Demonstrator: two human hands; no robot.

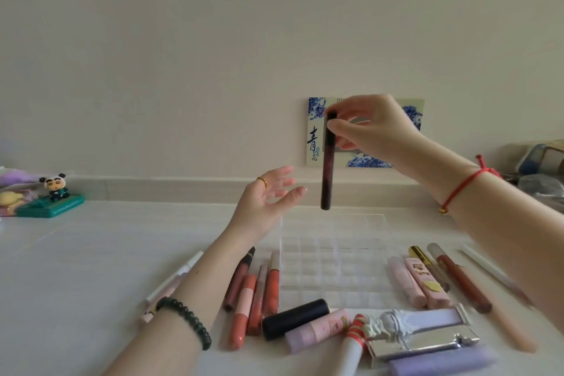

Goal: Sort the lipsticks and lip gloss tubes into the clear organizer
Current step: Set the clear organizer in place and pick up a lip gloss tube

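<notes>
The clear organizer (332, 256) is set mid-desk toward the near edge, tubes strewn around it. A dark lip gloss tube (328, 162) is pinched upright by the right hand (375, 131) above the organizer's far edge (not yet in); it should be lowered plumb into one cell. The left hand (268, 195) is spread wide, empty.

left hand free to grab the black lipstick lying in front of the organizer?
Probably yes. The left hand is open and empty, raised above the table. The black lipstick lies exposed on top, near the forearm, with nothing covering it; the right hand is up holding a dark tube.
</notes>
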